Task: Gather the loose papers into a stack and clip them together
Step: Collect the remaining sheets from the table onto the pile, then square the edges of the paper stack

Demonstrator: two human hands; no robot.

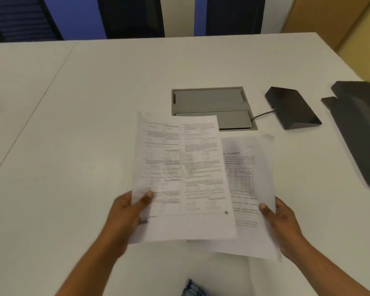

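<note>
I hold printed white papers above the table's near middle. My left hand (126, 212) grips the lower left edge of the top sheet (182, 178), thumb on the print. My right hand (280, 221) grips the right edge of a second sheet (250, 189), which bears a small table and lies partly under the first. A small grey thing, possibly a clip (143, 221), shows by my left fingers under the paper; it is too blurred to be sure.
On the white table (73, 124), a grey flush cable hatch (212, 105) sits behind the papers. A black wedge-shaped device (293, 107) with a cable lies to its right. A dark flat object (359, 124) lies at the right edge. Chairs stand beyond the far edge.
</note>
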